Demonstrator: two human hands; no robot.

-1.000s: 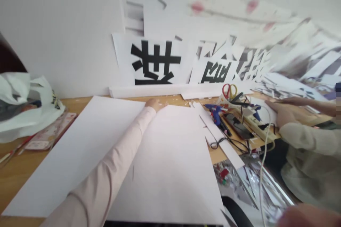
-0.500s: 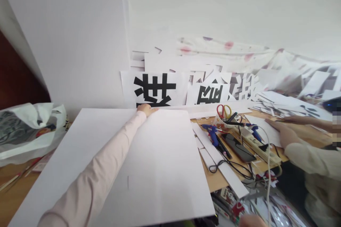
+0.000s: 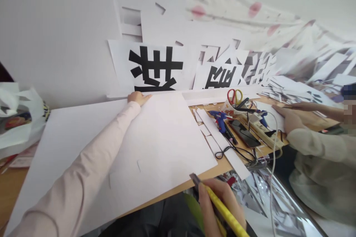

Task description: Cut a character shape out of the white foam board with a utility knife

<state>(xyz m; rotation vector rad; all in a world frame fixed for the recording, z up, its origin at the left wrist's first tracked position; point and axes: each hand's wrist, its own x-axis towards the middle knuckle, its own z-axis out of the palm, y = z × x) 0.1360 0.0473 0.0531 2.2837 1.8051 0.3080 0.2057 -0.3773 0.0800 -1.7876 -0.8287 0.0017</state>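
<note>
A large white board [image 3: 164, 137] lies flat on the wooden table, with small cut marks in its surface. At its far edge rests my left hand [image 3: 138, 98], the thumb stretched out to the right and the other fingers partly hidden over the edge. My right hand [image 3: 219, 203] is closed around a yellow and black utility knife [image 3: 222, 207], low in the view just off the board's near edge. The knife's tip points up and left towards the board. Behind the board stand white sheets with black characters [image 3: 155, 63].
Scissors [image 3: 235, 97] in a cup, a blue glue gun [image 3: 221, 119], a phone [image 3: 244, 133], a power strip [image 3: 261, 133] and cables lie right of the board. Another person's arms [image 3: 303, 126] reach in at the right. A plastic bag [image 3: 25, 107] sits at the left.
My right hand has come up into view with the knife. The board's near edge has shifted away from me and turned, with my left hand still at its far edge. The view has tilted down.
</note>
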